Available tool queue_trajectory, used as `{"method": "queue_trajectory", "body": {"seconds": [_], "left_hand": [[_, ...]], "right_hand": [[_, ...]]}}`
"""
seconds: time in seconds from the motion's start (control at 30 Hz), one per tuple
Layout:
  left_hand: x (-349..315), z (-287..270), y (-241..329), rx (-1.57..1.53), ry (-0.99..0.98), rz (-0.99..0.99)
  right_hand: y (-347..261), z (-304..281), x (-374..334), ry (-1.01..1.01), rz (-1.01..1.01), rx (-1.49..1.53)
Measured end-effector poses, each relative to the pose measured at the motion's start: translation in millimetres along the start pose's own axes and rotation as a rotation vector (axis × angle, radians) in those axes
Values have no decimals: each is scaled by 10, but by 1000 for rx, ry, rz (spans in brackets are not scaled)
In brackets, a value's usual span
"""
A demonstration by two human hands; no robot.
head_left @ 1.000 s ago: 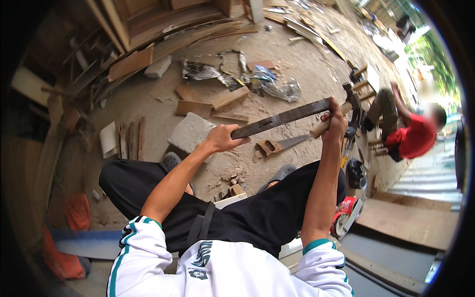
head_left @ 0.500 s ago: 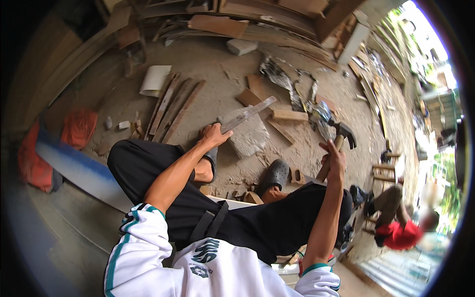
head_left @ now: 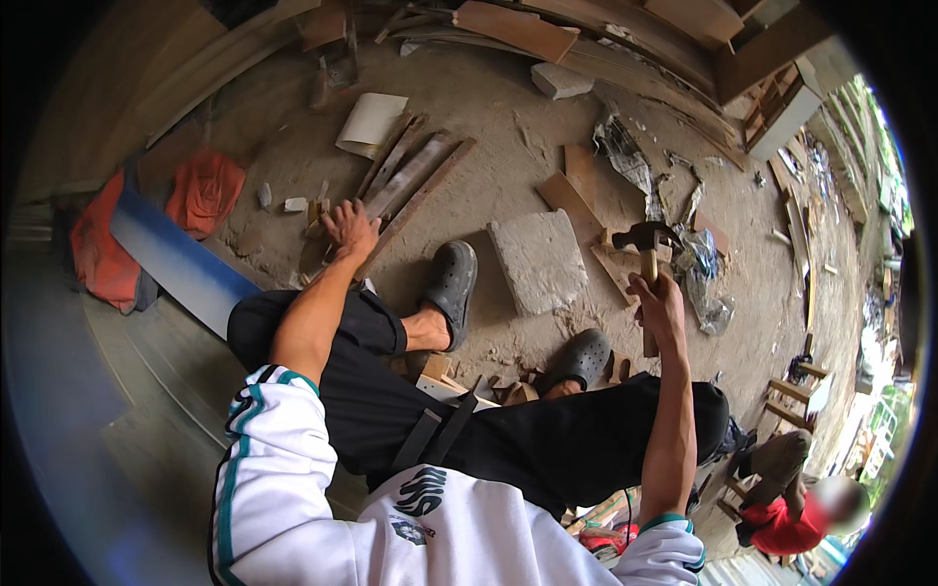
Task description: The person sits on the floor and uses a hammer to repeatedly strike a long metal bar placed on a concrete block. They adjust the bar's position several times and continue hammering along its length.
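Wooden strips (head_left: pixel 408 179) lie side by side, seemingly for easy reach, near your spread left grip (head_left: pixel 352 231); your right grip (head_left: pixel 661 307) wraps the hammer (head_left: pixel 649 260) by its handle.

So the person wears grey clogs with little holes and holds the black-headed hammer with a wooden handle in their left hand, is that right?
Almost: the head view shows the black-headed hammer in the right hand; the left hand is spread open by narrow wooden strips. The grey clogs are correct.
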State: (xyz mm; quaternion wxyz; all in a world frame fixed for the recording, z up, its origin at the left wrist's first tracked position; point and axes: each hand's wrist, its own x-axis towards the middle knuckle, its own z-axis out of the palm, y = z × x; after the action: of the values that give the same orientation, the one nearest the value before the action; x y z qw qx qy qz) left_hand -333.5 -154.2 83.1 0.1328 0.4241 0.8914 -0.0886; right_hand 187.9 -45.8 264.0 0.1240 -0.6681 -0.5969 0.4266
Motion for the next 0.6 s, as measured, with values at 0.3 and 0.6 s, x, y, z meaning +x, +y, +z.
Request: {"method": "queue_trajectory", "body": {"seconds": [0.3, 0.6], "left_hand": [[-124, -77, 1070, -70, -105, 144], [-570, 235, 2497, -99, -185, 522]], "right_hand": [[99, -254, -90, 67, 104, 89], [191, -1128, -401, 14, 219, -80]]}}
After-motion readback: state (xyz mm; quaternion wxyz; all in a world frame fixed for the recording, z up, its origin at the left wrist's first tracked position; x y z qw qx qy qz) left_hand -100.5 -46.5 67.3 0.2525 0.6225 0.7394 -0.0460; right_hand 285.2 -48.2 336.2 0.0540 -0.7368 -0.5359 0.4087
